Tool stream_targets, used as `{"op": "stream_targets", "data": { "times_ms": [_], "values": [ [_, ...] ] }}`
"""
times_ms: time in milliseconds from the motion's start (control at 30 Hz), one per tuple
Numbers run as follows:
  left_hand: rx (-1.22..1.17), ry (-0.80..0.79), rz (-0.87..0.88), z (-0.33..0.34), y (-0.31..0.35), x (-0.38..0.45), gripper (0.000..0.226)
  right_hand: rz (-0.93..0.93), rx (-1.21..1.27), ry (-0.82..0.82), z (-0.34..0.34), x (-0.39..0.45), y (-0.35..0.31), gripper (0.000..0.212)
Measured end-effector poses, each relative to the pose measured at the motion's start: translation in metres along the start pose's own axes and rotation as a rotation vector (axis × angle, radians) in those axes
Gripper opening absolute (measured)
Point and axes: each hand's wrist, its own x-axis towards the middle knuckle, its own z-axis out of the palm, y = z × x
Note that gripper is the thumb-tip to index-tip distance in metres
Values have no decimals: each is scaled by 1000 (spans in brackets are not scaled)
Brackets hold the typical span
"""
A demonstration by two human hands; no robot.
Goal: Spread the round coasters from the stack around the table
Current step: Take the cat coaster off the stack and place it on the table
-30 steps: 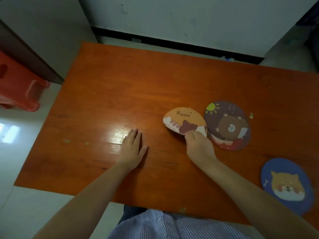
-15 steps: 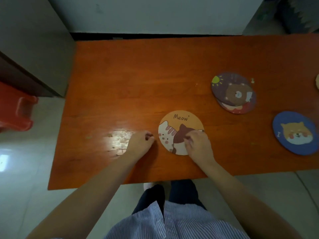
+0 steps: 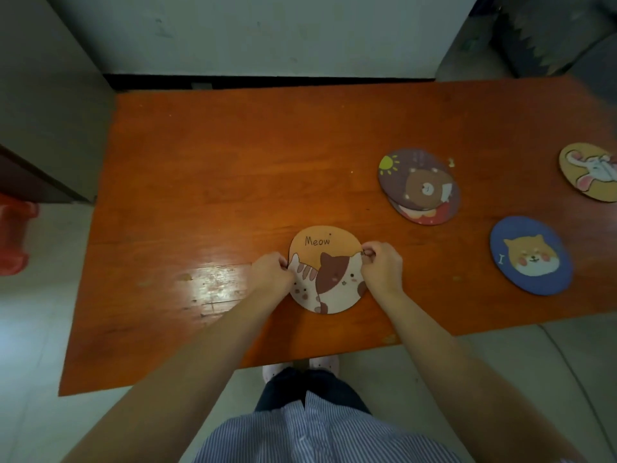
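Cat coaster (image 3: pixel 325 270) lay flat on table (image 3: pixel 207 182), near front edge, well apart from stack (image 3: pixel 419 186). Left hand (image 3: pixel 271 275) pinched its left rim, right hand (image 3: pixel 382 267) its right rim; both clamped on coaster. Looked thin, stiff, light, likely slick on varnish; rim best hold. Dog coaster (image 3: pixel 531 255) and elephant coaster (image 3: pixel 591 172) already spread to right. Half second earlier left hand was just beside coaster, not gripping; right hand was on lower right edge.
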Motion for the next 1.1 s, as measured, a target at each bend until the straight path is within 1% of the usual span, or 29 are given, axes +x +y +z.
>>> {"op": "stream_targets", "data": {
  "times_ms": [67, 133, 333, 533, 667, 767, 800, 833, 867, 900, 933, 1033, 1067, 1100],
  "values": [
    [-10, -15, -6, 1, -6, -6, 34, 4, -1, -25, 0, 2, 1, 21],
    [-14, -24, -21, 3, -11, -10, 31, 24, 5, -43, 2, 2, 4, 21],
    [3, 4, -62, 6, -16, -11, 40, 40, 0, -73, 3, 3, 7, 22],
    [57, 17, -85, 2, -20, -12, 37, 33, -23, -89, 8, 2, 6, 23],
    [110, 2, -85, 2, -22, -12, 35, 70, -144, -137, 12, 2, 11, 26],
    [144, -27, -81, 1, -21, -12, 31, -12, -262, -199, 10, 6, 14, 25],
    [189, -40, -62, -1, -18, -12, 24, -54, -306, -214, 6, 10, 14, 24],
    [252, -49, -47, -3, -14, -13, 12, -96, -342, -218, 0, 17, 14, 21],
    [319, -42, -35, -5, -8, -14, 9, -134, -365, -207, -7, 25, 14, 19],
    [390, -25, -11, -5, -4, -12, 22, -166, -381, -185, -14, 35, 14, 18],
    [437, -1, 31, -4, 1, -10, 31, -195, -394, -153, -23, 47, 14, 19],
    [468, 113, 249, 7, 12, -3, 37, -232, -444, -49, -43, 86, 18, 32],
    [481, 106, 303, 13, 11, 0, 40, -230, -472, -37, -48, 97, 21, 35],
    [515, 64, 318, 19, 8, 3, 46, -226, -502, -39, -51, 107, 24, 36]
  ]
}}
